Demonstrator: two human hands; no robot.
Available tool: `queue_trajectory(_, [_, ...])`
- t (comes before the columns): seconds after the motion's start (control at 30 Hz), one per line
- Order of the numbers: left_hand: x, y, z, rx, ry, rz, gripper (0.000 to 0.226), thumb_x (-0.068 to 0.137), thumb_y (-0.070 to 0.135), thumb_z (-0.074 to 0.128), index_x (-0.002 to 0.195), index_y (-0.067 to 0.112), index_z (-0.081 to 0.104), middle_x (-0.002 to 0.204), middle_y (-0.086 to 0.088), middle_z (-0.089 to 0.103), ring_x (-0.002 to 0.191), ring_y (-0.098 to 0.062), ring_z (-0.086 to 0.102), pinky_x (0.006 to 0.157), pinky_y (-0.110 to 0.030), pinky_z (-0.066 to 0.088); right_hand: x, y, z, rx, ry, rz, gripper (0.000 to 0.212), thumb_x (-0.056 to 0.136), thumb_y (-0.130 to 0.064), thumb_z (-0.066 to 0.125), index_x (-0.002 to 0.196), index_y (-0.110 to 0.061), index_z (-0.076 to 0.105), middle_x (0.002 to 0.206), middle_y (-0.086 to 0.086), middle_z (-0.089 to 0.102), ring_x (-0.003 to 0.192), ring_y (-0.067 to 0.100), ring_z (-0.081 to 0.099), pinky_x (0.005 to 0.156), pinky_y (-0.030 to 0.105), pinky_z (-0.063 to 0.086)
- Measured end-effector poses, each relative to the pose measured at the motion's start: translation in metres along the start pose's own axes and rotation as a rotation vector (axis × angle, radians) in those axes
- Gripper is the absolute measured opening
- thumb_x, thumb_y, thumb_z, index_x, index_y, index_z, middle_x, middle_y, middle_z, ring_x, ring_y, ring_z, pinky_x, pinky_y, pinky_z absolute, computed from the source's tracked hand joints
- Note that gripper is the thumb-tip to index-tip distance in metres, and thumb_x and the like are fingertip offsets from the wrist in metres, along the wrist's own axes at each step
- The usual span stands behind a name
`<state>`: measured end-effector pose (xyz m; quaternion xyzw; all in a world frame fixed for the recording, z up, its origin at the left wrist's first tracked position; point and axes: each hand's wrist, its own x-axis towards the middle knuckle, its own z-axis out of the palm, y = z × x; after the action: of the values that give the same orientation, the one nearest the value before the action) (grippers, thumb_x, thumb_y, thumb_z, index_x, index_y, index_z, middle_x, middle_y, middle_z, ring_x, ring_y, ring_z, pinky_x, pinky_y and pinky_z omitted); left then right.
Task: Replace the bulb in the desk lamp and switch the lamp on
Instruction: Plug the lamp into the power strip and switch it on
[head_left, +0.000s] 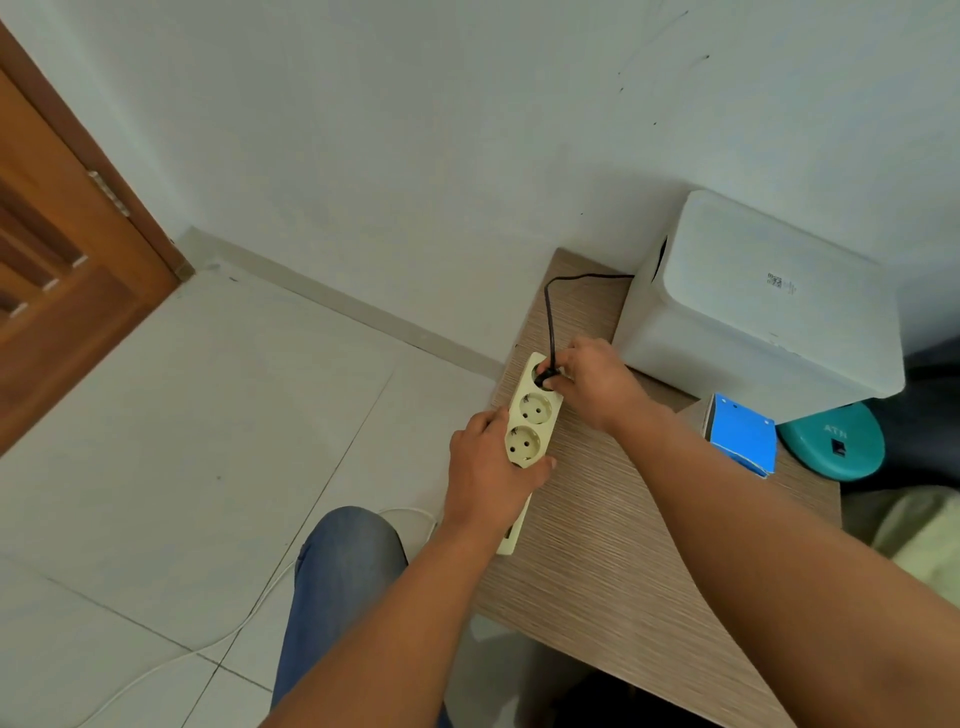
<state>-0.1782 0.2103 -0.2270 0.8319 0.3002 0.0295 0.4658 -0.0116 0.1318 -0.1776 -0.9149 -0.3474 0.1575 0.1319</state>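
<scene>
The right hand (592, 382) pinches a small black plug (546, 375) at the far socket of a long cream plastic power strip (530, 431). The left hand (485, 467) grips the strip around its middle, at 7 o'clock from the plug. The strip lies on the left edge of a striped brown wooden table (613, 545). A thin black cord (551, 312) runs up from the plug toward 12 o'clock, then goes behind a big white box (758, 306). At 3 o'clock sits a small blue carton (743, 436), beside a round teal disc (836, 441).
</scene>
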Motion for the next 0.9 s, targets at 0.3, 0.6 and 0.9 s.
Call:
queue_trajectory(0.3, [-0.001, 0.008, -0.009, 0.086, -0.051, -0.039, 0.075, 0.072, 0.055, 0.081, 0.133, 0.018, 0.054, 0.128, 0.002, 0.053, 0.115, -0.022, 0.048, 0.093, -0.032, 0.047, -0.015, -0.009, 0.0, 0.198, -0.077, 0.144, 0.036, 0.09, -0.02, 0.065, 0.126, -0.021, 0.063, 0.103, 0.001, 0.063, 0.095, 0.018, 0.061, 0.081, 0.033, 0.049])
queue_trajectory(0.6, [-0.037, 0.033, -0.025, 0.192, 0.009, 0.002, 0.072, 0.083, 0.055, 0.064, 0.141, 0.015, 0.048, 0.133, -0.006, 0.051, 0.12, -0.026, 0.042, 0.098, -0.039, 0.046, -0.122, 0.0, -0.009, 0.464, 0.175, 0.22, 0.036, 0.093, -0.022, 0.065, 0.129, -0.022, 0.061, 0.1, -0.002, 0.064, 0.083, 0.008, 0.057, 0.084, 0.028, 0.046])
queue_trajectory(0.9, [-0.11, 0.079, 0.031, 0.256, -0.22, 0.336, 0.072, 0.093, 0.047, 0.058, 0.154, 0.015, 0.037, 0.154, 0.0, 0.04, 0.143, -0.017, 0.034, 0.116, -0.028, 0.027, -0.258, 0.072, 0.002, 0.638, 0.432, 0.511, 0.038, 0.098, -0.028, 0.059, 0.135, -0.02, 0.058, 0.093, -0.008, 0.06, 0.076, 0.002, 0.055, 0.07, 0.013, 0.041])
